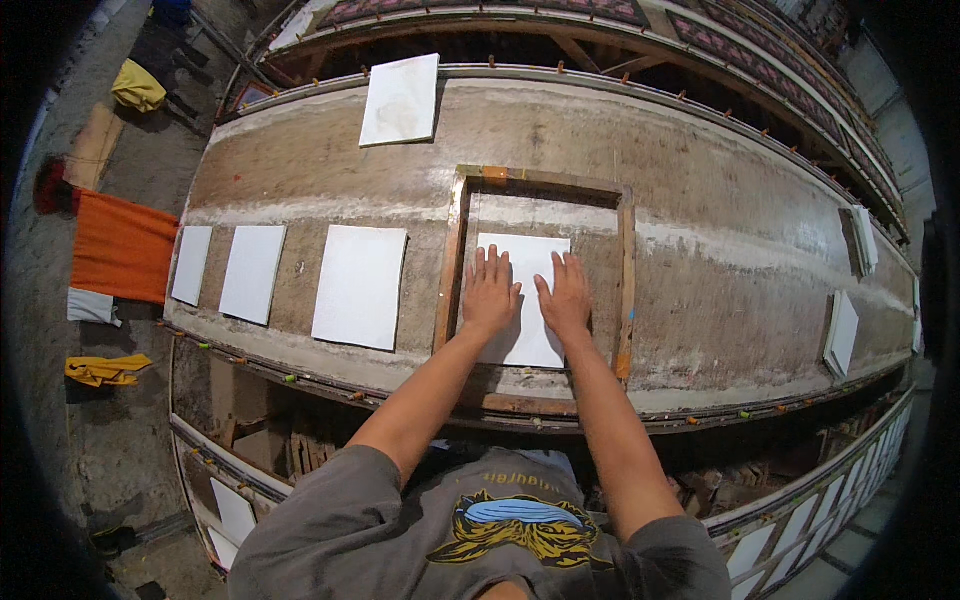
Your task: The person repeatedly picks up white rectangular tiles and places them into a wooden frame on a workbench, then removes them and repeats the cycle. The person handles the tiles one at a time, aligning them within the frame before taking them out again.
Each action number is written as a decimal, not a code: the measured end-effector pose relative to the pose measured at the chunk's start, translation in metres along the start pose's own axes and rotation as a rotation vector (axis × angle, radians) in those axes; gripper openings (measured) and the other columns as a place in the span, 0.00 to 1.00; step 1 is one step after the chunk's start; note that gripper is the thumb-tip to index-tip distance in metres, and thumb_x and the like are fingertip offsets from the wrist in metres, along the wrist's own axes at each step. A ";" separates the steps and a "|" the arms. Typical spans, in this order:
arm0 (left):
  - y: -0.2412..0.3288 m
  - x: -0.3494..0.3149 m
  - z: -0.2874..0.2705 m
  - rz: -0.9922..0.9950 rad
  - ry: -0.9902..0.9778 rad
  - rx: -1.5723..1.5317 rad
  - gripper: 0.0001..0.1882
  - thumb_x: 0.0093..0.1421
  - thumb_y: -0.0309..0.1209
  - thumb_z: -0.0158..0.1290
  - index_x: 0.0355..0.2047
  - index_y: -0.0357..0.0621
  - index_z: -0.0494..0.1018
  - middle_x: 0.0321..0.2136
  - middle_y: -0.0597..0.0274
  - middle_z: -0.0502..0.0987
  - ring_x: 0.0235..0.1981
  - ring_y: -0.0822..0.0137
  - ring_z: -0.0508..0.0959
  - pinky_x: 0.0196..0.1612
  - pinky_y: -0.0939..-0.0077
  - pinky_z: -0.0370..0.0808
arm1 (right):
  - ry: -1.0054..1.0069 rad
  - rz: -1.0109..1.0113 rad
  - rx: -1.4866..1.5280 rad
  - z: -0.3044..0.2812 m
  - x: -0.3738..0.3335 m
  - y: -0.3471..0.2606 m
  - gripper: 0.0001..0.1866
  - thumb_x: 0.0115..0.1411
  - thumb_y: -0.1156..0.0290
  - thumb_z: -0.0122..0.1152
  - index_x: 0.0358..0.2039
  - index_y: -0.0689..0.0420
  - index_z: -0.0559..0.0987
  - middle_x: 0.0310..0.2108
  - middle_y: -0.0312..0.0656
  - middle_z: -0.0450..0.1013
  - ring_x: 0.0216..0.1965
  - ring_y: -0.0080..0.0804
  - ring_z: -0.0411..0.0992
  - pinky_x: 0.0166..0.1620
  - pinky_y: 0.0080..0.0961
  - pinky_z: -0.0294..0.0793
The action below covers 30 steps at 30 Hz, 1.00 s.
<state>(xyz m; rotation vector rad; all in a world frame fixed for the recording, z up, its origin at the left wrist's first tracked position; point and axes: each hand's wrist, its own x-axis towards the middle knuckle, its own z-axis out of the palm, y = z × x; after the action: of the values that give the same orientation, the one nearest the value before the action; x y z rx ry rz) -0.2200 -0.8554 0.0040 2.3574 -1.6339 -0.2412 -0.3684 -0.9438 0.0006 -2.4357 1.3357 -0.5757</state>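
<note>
Both of my hands lie flat on a white rectangular sheet [532, 335] of paper or cloth; which of the two I cannot tell. My left hand [490, 292] covers its left edge, fingers stretched away from me. On the right edge rests my right hand [566, 300], its fingers also straight and the thumb spread inward. Around the sheet lies a wooden frame [627, 285], worn and stained, with orange patches on its bars. My left hand sits close to the frame's left bar. Neither hand grips anything.
Long stained table [720, 300] with pegs along its edges. Three white sheets [360, 287] lie left, a white stack [400, 100] at the far edge, more white stacks [842, 333] at the right. Orange cloth [125, 245] hangs at left. Another table [560, 30] stands beyond.
</note>
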 end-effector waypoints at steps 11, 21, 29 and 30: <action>-0.001 0.000 0.012 0.001 -0.118 -0.032 0.39 0.70 0.46 0.44 0.72 0.34 0.49 0.74 0.36 0.44 0.76 0.41 0.41 0.74 0.45 0.40 | -0.243 0.066 -0.168 0.035 0.013 0.001 0.43 0.70 0.43 0.45 0.74 0.60 0.51 0.75 0.52 0.45 0.76 0.48 0.41 0.74 0.54 0.39; 0.003 0.008 0.006 -0.051 -0.141 -0.028 0.39 0.71 0.46 0.41 0.73 0.36 0.46 0.75 0.40 0.40 0.76 0.44 0.38 0.76 0.49 0.37 | -0.278 -0.018 -0.160 0.014 -0.037 0.000 0.42 0.69 0.46 0.49 0.73 0.61 0.54 0.75 0.54 0.45 0.76 0.51 0.43 0.73 0.56 0.42; 0.007 0.001 0.005 -0.053 -0.189 -0.003 0.40 0.70 0.47 0.42 0.74 0.38 0.44 0.75 0.41 0.39 0.76 0.44 0.37 0.76 0.49 0.36 | -0.296 0.012 -0.154 0.004 -0.061 -0.009 0.42 0.68 0.46 0.50 0.72 0.62 0.55 0.75 0.57 0.45 0.75 0.55 0.44 0.72 0.60 0.40; 0.005 0.010 0.005 -0.055 -0.147 -0.044 0.40 0.70 0.48 0.41 0.74 0.37 0.44 0.75 0.41 0.38 0.76 0.44 0.36 0.76 0.50 0.36 | -0.285 -0.015 -0.140 0.008 -0.051 -0.006 0.43 0.68 0.46 0.50 0.72 0.64 0.55 0.75 0.59 0.45 0.75 0.57 0.44 0.72 0.62 0.39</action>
<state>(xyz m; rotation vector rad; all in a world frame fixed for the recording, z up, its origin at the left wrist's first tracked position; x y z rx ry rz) -0.2224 -0.8671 0.0005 2.4039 -1.6102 -0.4670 -0.3852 -0.8970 -0.0135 -2.5227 1.2761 -0.1326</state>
